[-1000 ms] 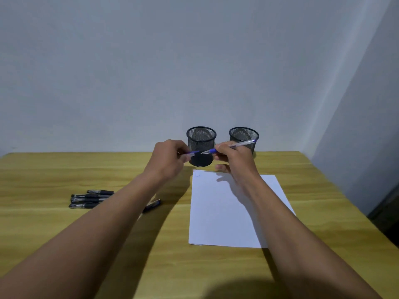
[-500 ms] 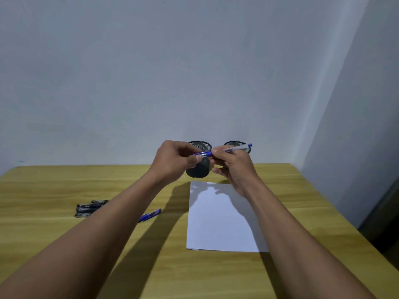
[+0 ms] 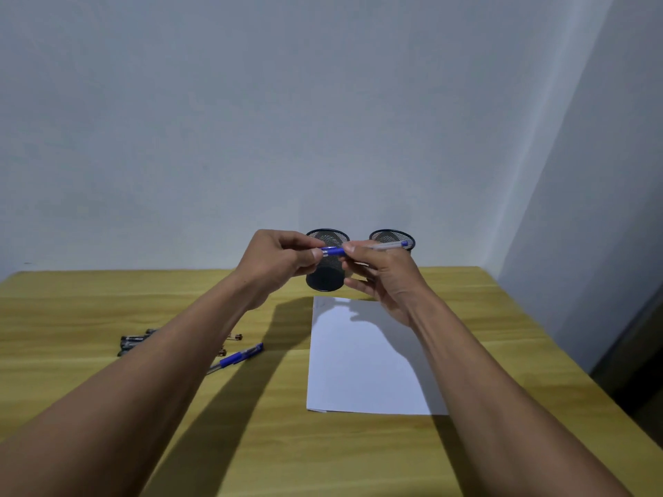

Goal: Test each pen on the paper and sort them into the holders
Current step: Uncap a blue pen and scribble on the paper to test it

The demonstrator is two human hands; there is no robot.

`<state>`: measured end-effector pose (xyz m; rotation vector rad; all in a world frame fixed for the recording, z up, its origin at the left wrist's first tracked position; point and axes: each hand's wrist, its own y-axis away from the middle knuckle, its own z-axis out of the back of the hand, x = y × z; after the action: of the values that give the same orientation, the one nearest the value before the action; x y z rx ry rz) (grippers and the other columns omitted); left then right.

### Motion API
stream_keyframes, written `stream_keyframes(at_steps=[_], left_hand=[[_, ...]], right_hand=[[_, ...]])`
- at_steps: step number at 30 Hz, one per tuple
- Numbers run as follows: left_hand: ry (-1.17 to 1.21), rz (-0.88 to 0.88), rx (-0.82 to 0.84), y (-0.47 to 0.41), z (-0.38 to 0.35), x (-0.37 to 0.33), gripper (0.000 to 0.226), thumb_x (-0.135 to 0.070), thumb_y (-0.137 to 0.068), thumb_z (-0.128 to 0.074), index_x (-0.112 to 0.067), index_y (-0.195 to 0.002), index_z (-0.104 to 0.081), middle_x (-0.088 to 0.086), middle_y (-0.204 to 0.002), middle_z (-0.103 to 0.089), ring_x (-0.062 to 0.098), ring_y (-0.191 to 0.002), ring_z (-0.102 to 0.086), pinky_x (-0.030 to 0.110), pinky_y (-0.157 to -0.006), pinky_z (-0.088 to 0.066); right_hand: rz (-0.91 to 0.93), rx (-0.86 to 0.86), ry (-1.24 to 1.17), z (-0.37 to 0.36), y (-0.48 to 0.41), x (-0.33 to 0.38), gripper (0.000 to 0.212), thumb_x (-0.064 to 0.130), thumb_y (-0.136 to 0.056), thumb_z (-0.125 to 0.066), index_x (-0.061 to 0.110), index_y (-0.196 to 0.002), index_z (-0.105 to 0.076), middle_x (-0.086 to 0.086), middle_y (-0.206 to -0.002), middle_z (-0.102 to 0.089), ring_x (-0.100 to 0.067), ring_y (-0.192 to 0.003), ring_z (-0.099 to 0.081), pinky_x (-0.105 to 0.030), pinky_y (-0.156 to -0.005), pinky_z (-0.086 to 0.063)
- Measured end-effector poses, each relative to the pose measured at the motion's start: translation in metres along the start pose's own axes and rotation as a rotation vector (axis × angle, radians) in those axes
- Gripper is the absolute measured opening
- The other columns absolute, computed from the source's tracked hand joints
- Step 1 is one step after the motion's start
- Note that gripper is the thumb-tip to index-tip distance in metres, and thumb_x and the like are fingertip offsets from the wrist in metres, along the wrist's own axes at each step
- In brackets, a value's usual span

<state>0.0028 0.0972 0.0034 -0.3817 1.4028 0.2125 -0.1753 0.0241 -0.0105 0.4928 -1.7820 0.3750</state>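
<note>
Capping the blue pen (image 3: 362, 248) above the paper (image 3: 362, 356)

Left hand (image 3: 280, 261) pinching cap back on, right hand (image 3: 380, 270) gripping barrel; testing apparently done, dropping into a holder (image 3: 327, 260) coming next.

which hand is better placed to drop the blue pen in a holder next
Right, probably. The right hand grips the blue pen along its barrel, just in front of the two mesh holders. The left hand only pinches the capped end, so it could simply let go.
</note>
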Motion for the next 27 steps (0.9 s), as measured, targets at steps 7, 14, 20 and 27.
stream_keyframes(at_steps=[7,14,20,27], left_hand=[[-0.081,-0.063,-0.03,-0.005,0.004,-0.002,0.009,0.0,-0.085,-0.073,-0.005,-0.091,-0.077,0.005,-0.075,-0.071,0.009,-0.062,-0.064,0.031,-0.079,-0.06],[-0.145,-0.161,-0.052,-0.013,-0.034,0.001,0.016,-0.023,-0.084,-0.075,-0.021,-0.1,-0.076,0.0,-0.089,-0.076,0.013,-0.079,-0.071,0.03,-0.076,-0.06],[-0.253,-0.139,-0.189,-0.019,-0.087,0.023,0.029,-0.035,-0.089,-0.067,-0.019,-0.112,-0.072,-0.011,-0.084,-0.069,0.006,-0.082,-0.065,0.024,-0.085,-0.05],[-0.368,-0.088,-0.145,-0.039,-0.144,0.049,0.052,-0.026,-0.084,-0.075,-0.007,-0.129,-0.057,0.009,-0.122,-0.066,0.025,-0.118,-0.058,0.022,-0.087,-0.037]], right_hand=[[0.17,-0.092,0.473,0.027,0.002,0.022,0.008,0.01,-0.085,-0.078,0.016,-0.081,-0.08,-0.006,-0.082,-0.076,-0.015,-0.08,-0.065,-0.03,-0.07,-0.051],[0.293,0.0,0.984,0.028,-0.009,0.03,0.009,0.026,-0.09,-0.074,0.025,-0.096,-0.081,-0.002,-0.083,-0.076,-0.016,-0.074,-0.064,-0.032,-0.07,-0.047],[0.344,-0.215,0.882,0.06,-0.033,0.044,0.004,0.028,-0.089,-0.074,0.024,-0.088,-0.072,0.002,-0.081,-0.074,-0.018,-0.077,-0.069,-0.035,-0.073,-0.051],[0.408,-0.381,0.752,0.087,-0.069,0.063,0.012,0.019,-0.085,-0.072,0.023,-0.092,-0.063,-0.002,-0.08,-0.076,-0.021,-0.083,-0.075,-0.053,-0.086,-0.059]])
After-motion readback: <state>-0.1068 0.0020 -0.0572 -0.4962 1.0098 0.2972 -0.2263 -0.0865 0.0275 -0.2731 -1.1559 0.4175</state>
